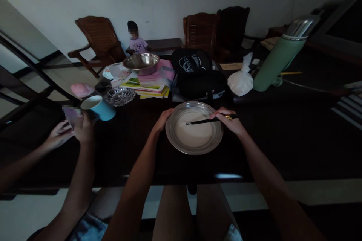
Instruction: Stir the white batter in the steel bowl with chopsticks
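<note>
A shallow stainless steel bowl stands on the dark table before me. It holds a pale, whitish liquid mixture. My left hand grips the bowl's left rim, its fingers partly hidden behind the edge. Over the right rim, my right hand is closed around black chopsticks with gold bands near the top. Their tips dip into the mixture near the bowl's middle. A knotted clear plastic bag of white powder sits behind the bowl to the right.
Behind are a black bag, books and another metal bowl. A glass dish and blue mug stand left, near another person's hands holding a phone. A green thermos is right. A child is beyond.
</note>
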`<state>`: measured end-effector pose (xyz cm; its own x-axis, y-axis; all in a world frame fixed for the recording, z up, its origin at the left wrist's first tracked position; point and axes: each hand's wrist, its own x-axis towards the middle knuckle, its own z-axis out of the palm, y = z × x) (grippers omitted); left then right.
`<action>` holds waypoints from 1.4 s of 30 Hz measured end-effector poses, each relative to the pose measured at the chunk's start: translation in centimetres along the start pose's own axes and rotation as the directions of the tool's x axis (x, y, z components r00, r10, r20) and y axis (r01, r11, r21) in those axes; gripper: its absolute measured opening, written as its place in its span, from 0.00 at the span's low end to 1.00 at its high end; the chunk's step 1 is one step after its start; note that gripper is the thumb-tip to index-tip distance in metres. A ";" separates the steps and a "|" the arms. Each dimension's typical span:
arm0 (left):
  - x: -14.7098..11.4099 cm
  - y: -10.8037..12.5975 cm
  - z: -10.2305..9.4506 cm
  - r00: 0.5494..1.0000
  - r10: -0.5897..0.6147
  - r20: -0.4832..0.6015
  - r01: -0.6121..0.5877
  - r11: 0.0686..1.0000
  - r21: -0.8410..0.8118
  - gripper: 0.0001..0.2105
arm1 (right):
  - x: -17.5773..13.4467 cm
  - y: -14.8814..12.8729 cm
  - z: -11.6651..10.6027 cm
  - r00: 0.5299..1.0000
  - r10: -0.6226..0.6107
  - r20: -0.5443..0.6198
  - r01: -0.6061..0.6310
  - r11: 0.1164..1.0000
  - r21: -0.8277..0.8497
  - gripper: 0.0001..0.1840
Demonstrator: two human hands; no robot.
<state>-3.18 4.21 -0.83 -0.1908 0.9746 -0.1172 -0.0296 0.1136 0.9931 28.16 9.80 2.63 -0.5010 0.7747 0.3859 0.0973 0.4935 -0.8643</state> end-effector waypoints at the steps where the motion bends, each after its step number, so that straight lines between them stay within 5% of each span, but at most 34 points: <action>1: 0.0 -0.1 0.0 1.000 0.001 0.002 -0.001 1.000 0.005 0.16 | 0.0 0.0 -0.1 0.999 0.007 -0.039 -0.007 1.000 -0.008 0.19; 6: 0.1 -0.3 -0.3 1.000 0.004 0.008 -0.004 1.000 0.025 0.16 | -0.1 0.3 -1.4 0.966 0.129 -0.224 -0.100 0.986 0.137 0.24; 9: 0.1 -0.2 -0.2 1.000 0.015 0.014 -0.016 0.999 0.028 0.15 | -0.3 0.3 -1.2 0.982 0.137 -0.127 -0.110 0.973 0.201 0.24; 14: -0.1 0.2 0.0 1.000 0.021 -0.004 -0.021 0.999 0.031 0.15 | -0.1 0.1 0.2 0.999 -0.021 0.046 0.021 1.000 0.004 0.18; 18: -0.3 0.3 0.0 1.000 0.020 -0.008 -0.019 1.000 0.024 0.15 | 0.0 0.5 -0.4 0.994 -0.006 -0.110 0.002 0.999 -0.039 0.17; 22: -0.2 0.3 0.0 0.999 0.030 0.009 -0.031 0.999 0.017 0.14 | -0.2 0.7 -1.6 0.956 0.134 -0.260 -0.099 0.985 0.143 0.25; 26: -0.1 0.2 0.0 1.000 0.028 0.003 -0.028 1.000 0.008 0.13 | -0.4 0.2 -1.0 0.982 0.150 -0.116 -0.126 0.973 0.195 0.26; 30: -0.2 0.2 0.0 1.000 0.026 -0.006 -0.026 1.000 -0.010 0.14 | -0.2 -0.3 0.2 0.999 0.037 0.028 -0.039 0.998 0.059 0.22; 33: -0.2 0.3 0.1 1.000 0.026 0.001 -0.026 1.000 0.010 0.14 | 0.0 -0.2 0.0 1.000 -0.009 -0.030 0.009 1.000 -0.016 0.18; 38: -0.2 0.4 0.0 0.999 0.047 0.023 -0.049 0.998 0.048 0.14 | -0.2 0.6 -1.6 0.959 0.111 -0.261 -0.085 0.990 0.109 0.22; 42: -0.1 0.3 0.0 0.998 0.064 0.029 -0.065 0.997 0.047 0.14 | -0.4 0.5 -1.2 0.980 0.154 -0.129 -0.126 0.971 0.205 0.26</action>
<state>-3.17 4.18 -0.50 -0.1637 0.9851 -0.0533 0.0292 0.0588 0.9978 29.46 10.23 2.45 -0.3653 0.8857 0.2865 -0.0190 0.3006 -0.9536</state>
